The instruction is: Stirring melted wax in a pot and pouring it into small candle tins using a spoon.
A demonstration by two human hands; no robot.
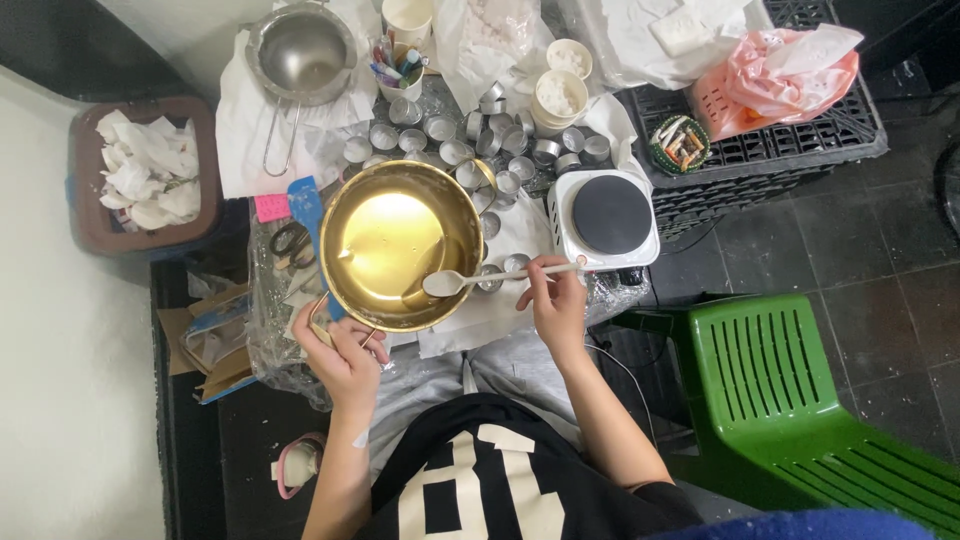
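My left hand point(345, 355) grips the handle at the near rim of a gold metal pot point(400, 245) holding pale melted liquid. My right hand point(555, 300) holds a white spoon point(480, 277) by its handle, with the bowl of the spoon over the pot's right rim. Several small empty metal cups point(470, 150) stand on the table beyond and beside the pot; two of them sit just under the spoon.
A white single hotplate point(605, 215) sits right of the pot. A steel strainer pot point(300, 55) and white cups of wax pieces point(560, 95) stand at the back. A black crate point(760, 150) holds a pink bag. A green plastic chair point(800, 400) is at right, a bin of tissues point(145, 175) at left.
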